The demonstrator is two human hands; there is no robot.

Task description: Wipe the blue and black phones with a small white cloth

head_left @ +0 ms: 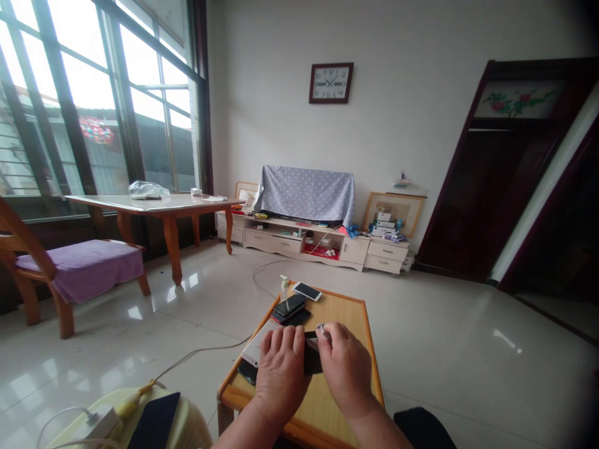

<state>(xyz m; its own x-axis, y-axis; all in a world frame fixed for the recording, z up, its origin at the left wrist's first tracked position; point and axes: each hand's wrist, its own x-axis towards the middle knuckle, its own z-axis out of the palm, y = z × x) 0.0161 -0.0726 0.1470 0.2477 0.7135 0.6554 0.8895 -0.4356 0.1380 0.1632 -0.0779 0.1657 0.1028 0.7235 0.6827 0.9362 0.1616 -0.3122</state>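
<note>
Both my hands rest over a small wooden table (pixel 346 312) right in front of me. My left hand (pixel 281 368) is closed around a black phone (pixel 312 357), its fingers curled over the phone's left edge. Pressed to the phone's right side, my right hand (pixel 344 365) pinches a small whitish thing (pixel 321 328) at the fingertips; I cannot make out what it is. Further along the table lie a stack of dark phones (pixel 290 308) and a white phone (pixel 307 291). A small pump bottle (pixel 284 287) stands at the far left corner.
A white flat device (pixel 255 350) and a dark one (pixel 247 371) lie left of my hands. A cable (pixel 201 352) runs across the tiled floor to a yellow stool (pixel 187 418) with a charger and a dark phone. A dining table (pixel 154 204), chair (pixel 75 268) and TV cabinet (pixel 304 240) stand beyond.
</note>
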